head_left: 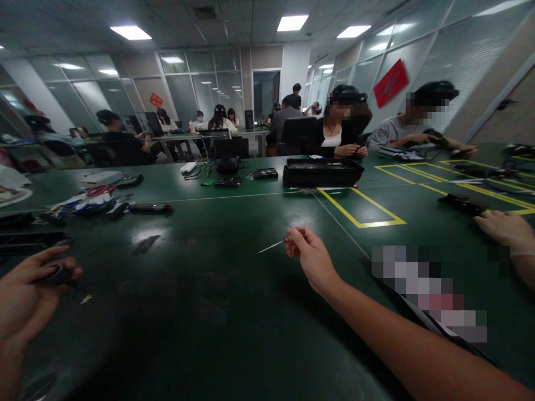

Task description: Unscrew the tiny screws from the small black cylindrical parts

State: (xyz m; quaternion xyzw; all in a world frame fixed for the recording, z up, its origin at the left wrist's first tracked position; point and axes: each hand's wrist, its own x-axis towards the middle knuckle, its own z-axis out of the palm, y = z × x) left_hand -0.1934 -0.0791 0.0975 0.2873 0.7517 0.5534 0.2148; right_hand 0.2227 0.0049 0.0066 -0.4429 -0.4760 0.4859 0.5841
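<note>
From the right edge my right hand [309, 259] reaches over the middle of the green table, its fingers pinched on a thin pale stick [271, 247]. The stick points left, its near end hidden in the fingers; I cannot tell its exact kind. At the left edge my left hand [31, 295] has its fingers curled round a small dark round object [56, 274], partly covered by them. Just right of that hand a small pale scrap [86, 299] is visible, and a black tray-like part [25, 242] lies behind it.
A black open case [321, 172] stands at the far side, with circuit boards [228, 182] to its left. Red-handled tools [100, 190] and a dark pen-like tool [149, 208] lie left. Another person's hand [507, 228] rests at right, near a blurred-out item [430, 295]. Co-workers sit opposite.
</note>
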